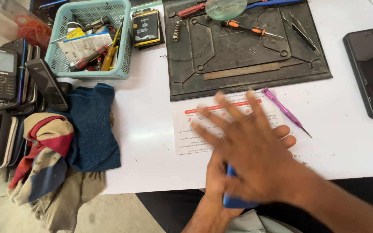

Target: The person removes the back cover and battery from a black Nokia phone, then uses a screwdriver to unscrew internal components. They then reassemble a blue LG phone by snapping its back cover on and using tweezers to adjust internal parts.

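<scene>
Blue phone [232, 199]: flat slab with a bright blue back or case and rounded corners, only a narrow strip and the lower corner showing; the rest is hidden by both hands. Located at the near edge of the white table [152, 142], over the person's lap.

Left hand [216, 177]: beneath the phone, fingers wrapped around its left side, gripping it.

Right hand [249, 144]: lying over the phone, motion-blurred, fingers spread and straight, palm down; fingertips reach above a printed card. It clasps nothing.

Printed card [191, 129]: white, orange band along the far edge, flat on the table, partly covered by the right hand.

Purple pry tool [285, 111]: slim, pointed, just right of the card.

Dark work mat [242, 47]: beyond the card, carrying an orange-handled screwdriver [244, 28] and tweezers [299, 28].

Teal basket [92, 36]: far left, filled with tools.

Folded cloths [72, 142]: blue, red and tan, left of the card.

Black smartphone [372, 69]: far right, screen dark.
</scene>
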Demonstrator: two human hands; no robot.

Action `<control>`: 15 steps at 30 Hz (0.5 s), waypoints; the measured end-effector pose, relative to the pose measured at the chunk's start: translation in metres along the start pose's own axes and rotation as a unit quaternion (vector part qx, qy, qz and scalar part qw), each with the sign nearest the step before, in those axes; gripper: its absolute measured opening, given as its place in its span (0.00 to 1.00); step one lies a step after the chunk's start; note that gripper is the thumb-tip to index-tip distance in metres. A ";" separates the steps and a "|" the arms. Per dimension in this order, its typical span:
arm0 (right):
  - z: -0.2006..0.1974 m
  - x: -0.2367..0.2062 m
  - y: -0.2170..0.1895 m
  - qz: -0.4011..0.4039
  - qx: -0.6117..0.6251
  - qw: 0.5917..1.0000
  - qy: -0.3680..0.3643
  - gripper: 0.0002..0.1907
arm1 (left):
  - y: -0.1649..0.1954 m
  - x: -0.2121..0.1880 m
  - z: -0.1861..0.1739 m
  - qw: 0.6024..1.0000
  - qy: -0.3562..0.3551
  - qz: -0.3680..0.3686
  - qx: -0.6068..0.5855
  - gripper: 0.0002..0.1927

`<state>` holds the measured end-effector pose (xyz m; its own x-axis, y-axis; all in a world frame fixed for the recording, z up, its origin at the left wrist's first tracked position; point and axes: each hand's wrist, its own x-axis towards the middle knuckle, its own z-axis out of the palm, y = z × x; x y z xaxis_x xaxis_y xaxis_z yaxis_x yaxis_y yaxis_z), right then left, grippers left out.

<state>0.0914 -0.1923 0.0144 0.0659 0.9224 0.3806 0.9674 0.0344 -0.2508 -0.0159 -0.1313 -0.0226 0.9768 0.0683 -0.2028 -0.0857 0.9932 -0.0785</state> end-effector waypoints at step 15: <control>-0.022 -0.062 0.031 0.398 0.372 0.828 0.131 0.23 | 0.015 0.001 0.014 0.892 0.073 0.241 0.375 0.40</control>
<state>0.1224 -0.2567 0.0022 0.7557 0.6548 -0.0131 0.1802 -0.2270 -0.9571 -0.0137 -0.1154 -0.0102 0.8213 0.5462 -0.1648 -0.2809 0.6386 0.7164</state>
